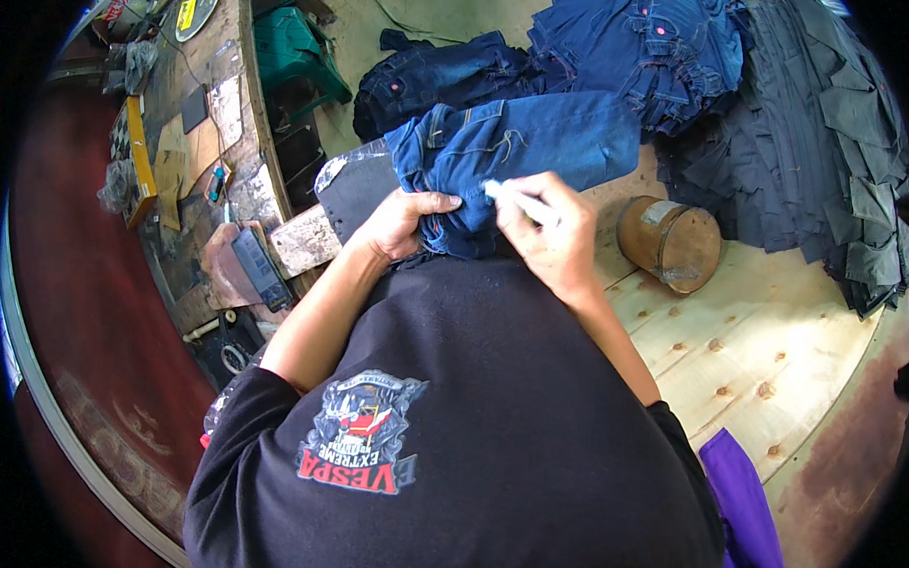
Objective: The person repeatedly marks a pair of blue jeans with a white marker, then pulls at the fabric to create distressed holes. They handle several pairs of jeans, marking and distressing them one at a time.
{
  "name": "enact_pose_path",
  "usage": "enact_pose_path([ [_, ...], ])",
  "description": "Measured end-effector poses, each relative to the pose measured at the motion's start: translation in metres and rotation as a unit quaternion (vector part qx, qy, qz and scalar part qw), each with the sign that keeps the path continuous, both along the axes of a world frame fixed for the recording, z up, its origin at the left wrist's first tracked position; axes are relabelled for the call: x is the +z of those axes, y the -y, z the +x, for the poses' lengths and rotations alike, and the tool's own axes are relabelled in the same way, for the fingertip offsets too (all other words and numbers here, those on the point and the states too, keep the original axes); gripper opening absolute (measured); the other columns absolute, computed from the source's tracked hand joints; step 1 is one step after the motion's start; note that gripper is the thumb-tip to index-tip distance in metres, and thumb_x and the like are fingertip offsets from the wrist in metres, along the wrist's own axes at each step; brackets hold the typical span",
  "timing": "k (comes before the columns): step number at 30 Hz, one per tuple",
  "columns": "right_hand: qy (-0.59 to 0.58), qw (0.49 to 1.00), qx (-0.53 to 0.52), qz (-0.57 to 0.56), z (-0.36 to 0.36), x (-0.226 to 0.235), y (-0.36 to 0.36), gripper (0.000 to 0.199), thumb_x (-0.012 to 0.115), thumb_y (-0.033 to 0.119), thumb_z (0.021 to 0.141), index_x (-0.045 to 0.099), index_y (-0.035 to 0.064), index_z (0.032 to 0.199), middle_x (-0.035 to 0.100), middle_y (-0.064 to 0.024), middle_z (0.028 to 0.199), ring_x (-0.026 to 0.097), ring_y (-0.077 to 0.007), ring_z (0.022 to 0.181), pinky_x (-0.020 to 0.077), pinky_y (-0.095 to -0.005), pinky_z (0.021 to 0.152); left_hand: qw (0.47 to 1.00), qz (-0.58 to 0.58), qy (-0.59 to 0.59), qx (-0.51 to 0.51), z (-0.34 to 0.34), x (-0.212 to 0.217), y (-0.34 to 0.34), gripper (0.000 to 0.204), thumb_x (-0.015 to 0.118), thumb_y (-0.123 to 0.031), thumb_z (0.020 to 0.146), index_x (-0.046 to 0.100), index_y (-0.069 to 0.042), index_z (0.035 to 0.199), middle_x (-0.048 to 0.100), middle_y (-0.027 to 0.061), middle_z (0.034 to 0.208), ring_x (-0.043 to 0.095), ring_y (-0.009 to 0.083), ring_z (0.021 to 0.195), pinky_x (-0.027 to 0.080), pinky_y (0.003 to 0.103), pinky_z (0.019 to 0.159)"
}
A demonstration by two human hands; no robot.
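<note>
A pair of blue jeans (570,138) lies bunched in front of my body, its cloth stretching off to the right. My left hand (402,222) grips the near left edge of the denim, thumb laid on top. In my right hand (551,232) is a slim white pen-like stick (523,198), pinched between the fingers. Its tip points left at the denim, close to my left thumb; whether it touches the cloth I cannot tell. Loose threads (510,141) show on the jeans' upper side.
Beyond the jeans lie more folded jeans (442,78) and a tall denim pile (643,50). Dark grey trousers (780,125) are stacked at the right, near a brown drum (668,243). A cluttered wooden table (205,105) and green stool (297,63) stand left; purple cloth (742,509) lies lower right.
</note>
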State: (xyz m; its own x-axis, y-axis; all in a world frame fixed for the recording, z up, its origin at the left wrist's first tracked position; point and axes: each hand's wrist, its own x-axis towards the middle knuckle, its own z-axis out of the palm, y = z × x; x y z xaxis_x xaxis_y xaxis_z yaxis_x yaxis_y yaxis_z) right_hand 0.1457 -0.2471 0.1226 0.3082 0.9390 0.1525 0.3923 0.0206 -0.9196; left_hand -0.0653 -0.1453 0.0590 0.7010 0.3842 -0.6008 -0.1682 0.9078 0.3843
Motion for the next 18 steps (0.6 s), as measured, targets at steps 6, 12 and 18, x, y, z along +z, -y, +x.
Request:
enact_pose_path([
  [6, 0.058, 0.995, -0.071, 0.047, -0.011, 0.003, 0.006, 0.013, 0.082, -0.001, 0.092, 0.072, -0.0016, 0.101, 0.077, -0.0164, 0.092, 0.078, -0.0291, 0.081, 0.0625, -0.0374, 0.072, 1.000, 0.018, -0.016, -0.006, -0.002, 0.011, 0.000, 0.040, 0.075, 0.004, 0.095, 0.071, 0.006, 0.134, 0.080, 0.0192, 0.126, 0.080, 0.0308, 0.111, 0.066, 0.048, 0.104],
  [12, 0.027, 0.997, -0.061, 0.025, -0.013, -0.001, 0.013, 0.013, 0.082, 0.002, 0.094, 0.072, -0.0010, 0.102, 0.078, -0.0148, 0.091, 0.079, -0.0267, 0.081, 0.0610, -0.0349, 0.072, 1.000, 0.011, -0.013, 0.008, -0.003, 0.013, 0.003, 0.033, 0.073, 0.004, 0.094, 0.074, 0.008, 0.127, 0.081, 0.0202, 0.119, 0.082, 0.0302, 0.106, 0.066, 0.047, 0.101],
  [18, -0.089, 0.992, -0.051, -0.069, -0.014, -0.016, 0.020, 0.017, 0.084, 0.011, 0.098, 0.074, -0.0012, 0.106, 0.078, -0.0115, 0.091, 0.073, -0.0129, 0.083, 0.0587, -0.0303, 0.073, 1.000, -0.002, -0.010, -0.006, -0.009, 0.004, 0.004, 0.040, 0.073, 0.003, 0.094, 0.071, 0.005, 0.135, 0.080, 0.0202, 0.125, 0.081, 0.0319, 0.110, 0.065, 0.050, 0.105],
])
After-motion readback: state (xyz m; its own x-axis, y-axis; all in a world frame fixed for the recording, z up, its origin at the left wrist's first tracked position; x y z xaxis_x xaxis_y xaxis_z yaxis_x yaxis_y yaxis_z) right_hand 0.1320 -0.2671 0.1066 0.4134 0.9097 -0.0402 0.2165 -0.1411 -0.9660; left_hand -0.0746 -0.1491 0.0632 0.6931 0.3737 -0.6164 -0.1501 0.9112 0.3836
